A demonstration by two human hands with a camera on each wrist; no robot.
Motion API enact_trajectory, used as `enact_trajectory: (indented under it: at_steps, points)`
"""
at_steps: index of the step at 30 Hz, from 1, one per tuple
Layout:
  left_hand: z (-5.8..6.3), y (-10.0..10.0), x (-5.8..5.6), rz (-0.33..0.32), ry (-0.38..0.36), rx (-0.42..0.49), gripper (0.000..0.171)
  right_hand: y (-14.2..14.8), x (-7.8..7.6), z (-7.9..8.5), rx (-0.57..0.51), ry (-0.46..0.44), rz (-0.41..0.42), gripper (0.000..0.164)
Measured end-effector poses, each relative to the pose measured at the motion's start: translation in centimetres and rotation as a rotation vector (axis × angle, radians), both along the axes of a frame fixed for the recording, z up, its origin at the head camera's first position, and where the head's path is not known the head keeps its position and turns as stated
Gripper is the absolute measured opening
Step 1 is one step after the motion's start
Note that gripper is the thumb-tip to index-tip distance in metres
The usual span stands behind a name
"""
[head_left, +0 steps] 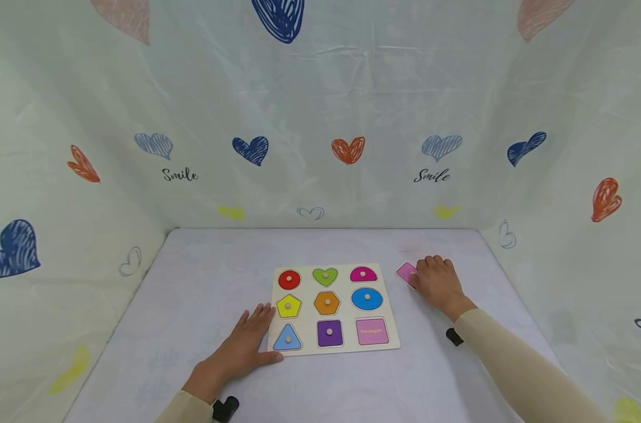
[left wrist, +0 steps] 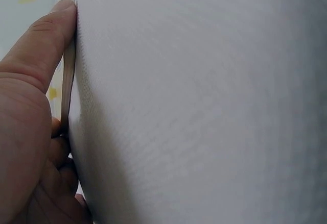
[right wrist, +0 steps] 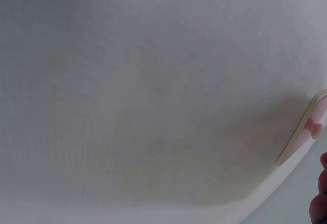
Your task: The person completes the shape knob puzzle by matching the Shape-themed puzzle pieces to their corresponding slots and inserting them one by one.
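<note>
A wooden shape puzzle board (head_left: 306, 317) lies on the table with several knobbed pieces in it. My left hand (head_left: 246, 342) rests at its lower left corner, fingers spread along the left edge. The left thumb (left wrist: 48, 43) lies against the board's edge in the left wrist view. To the right of the board, my right hand (head_left: 438, 285) is over a pink rectangle puzzle piece (head_left: 406, 271), partly covering it. In the right wrist view, the piece's knob (right wrist: 316, 130) shows uncovered, with the right fingers (right wrist: 320, 198) a little apart from it.
The board's lower right recess (head_left: 372, 336) is pink with printed lettering and no knob. The white-covered table (head_left: 220, 252) is bounded at the back and sides by a curtain (head_left: 299, 100) printed with hearts.
</note>
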State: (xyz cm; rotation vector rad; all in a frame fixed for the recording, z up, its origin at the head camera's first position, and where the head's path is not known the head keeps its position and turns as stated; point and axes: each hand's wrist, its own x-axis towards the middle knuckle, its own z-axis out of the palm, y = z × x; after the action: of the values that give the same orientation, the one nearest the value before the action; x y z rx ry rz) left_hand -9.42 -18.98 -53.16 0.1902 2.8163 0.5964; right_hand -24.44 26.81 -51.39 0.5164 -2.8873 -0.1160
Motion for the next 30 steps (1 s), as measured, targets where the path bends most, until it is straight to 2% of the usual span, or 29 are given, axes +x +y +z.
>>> enact_trajectory:
  at_steps: [6, 13, 18, 26, 30]
  points:
    - [0.1, 0.1, 0.0, -0.001, -0.001, 0.004, 0.111, -0.1, -0.5, -0.5, 0.017, -0.042, -0.016, 0.032]
    - [0.3, 0.1, 0.0, -0.004, 0.004, 0.007, 0.110, -0.2, -1.0, -0.7, 0.047, -0.041, 0.007, 0.028]
    - [0.2, 0.1, 0.0, -0.005, 0.008, 0.007, 0.110, -0.4, -1.0, -0.7, 0.060, -0.042, 0.005, 0.029]
    - [0.0, 0.0, 0.0, 0.004, 0.000, 0.012, 0.111, -0.4, -1.1, -1.0, 0.067, -0.040, 0.059, 0.021]
    - [-0.1, 0.0, 0.0, 0.006, -0.001, 0.011, 0.111, -0.4, -1.0, -1.1, 0.047, -0.056, 0.038, 0.024]
